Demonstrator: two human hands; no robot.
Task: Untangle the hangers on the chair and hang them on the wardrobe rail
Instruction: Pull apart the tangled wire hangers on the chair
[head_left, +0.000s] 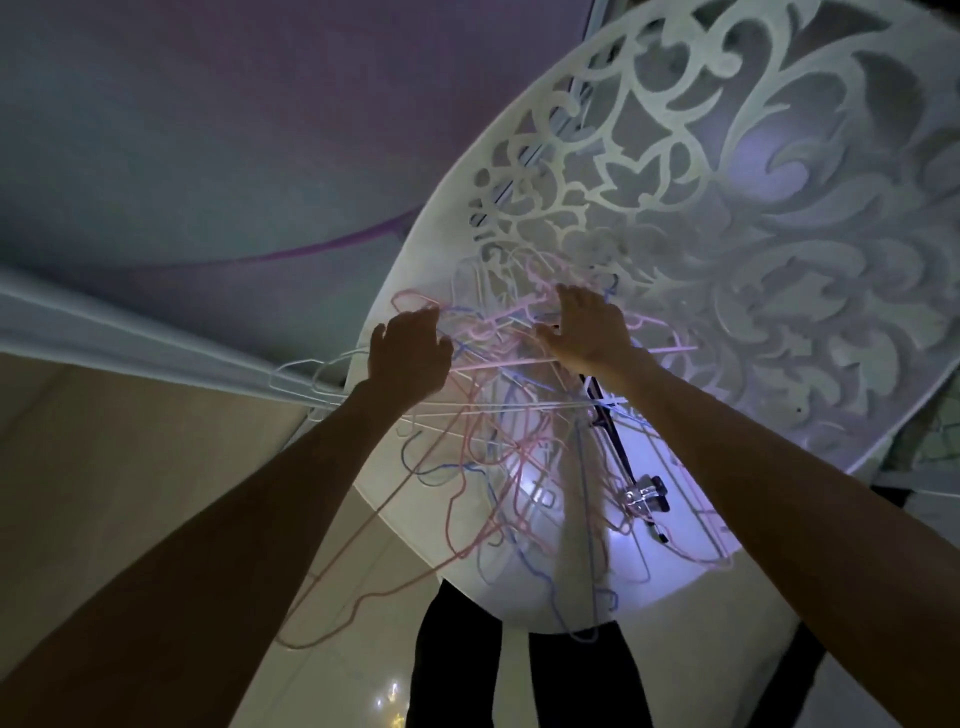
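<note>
A: Where are the hangers (498, 441)?

B: I see them in a tangled heap of pink, blue and white wire on the white chair (727, 234), piled on the seat against the carved backrest. Some loops spill over the seat's front edge, and a white one sticks out to the left.

A: And the hands?

B: My left hand (410, 353) is at the heap's upper left, fingers curled into the wires; it seems to hold some, though which one I cannot tell. My right hand (587, 327) lies on top of the heap with fingers spread and fairly straight, pressing on the pink hangers, gripping nothing that I can see.

A: Anything else?

B: Dim light, pale floor (156, 441), dark trouser legs (457, 670) below the seat.
</note>
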